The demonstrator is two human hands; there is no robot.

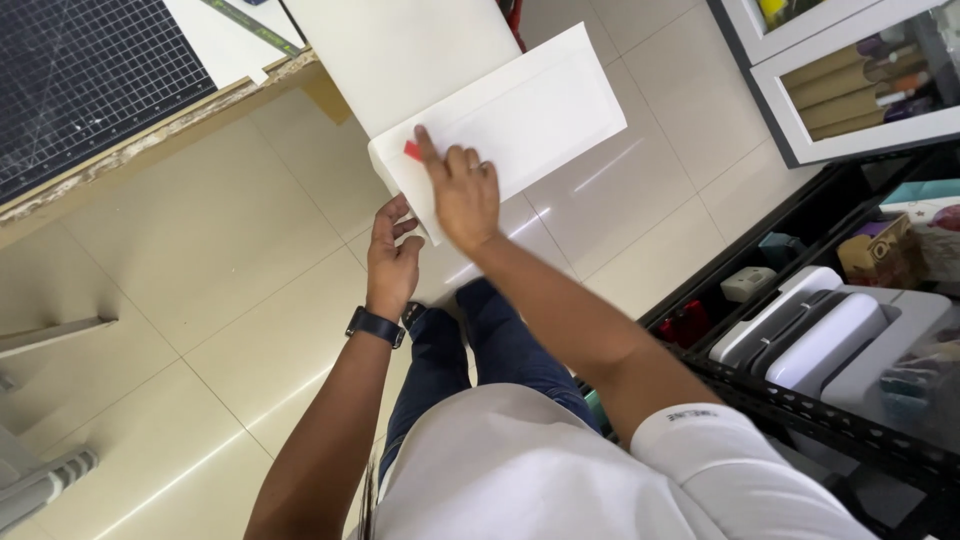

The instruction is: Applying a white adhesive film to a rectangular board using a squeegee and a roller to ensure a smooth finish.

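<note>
Diagonally, white board [520, 110] long axis toward upper right.

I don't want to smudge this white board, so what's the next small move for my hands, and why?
Probably slide the right hand on along the board edge with the red piece. Its fingertips press that piece near the board's lower corner, while the left hand steadies the same corner from below. Most of the edge beyond lies untouched, and the board hangs off the table, so keep the left hand's support.

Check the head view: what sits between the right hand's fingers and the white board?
A small red piece, pressed under the right hand's fingers against the white board. The left hand grips the board's lower edge.
</note>
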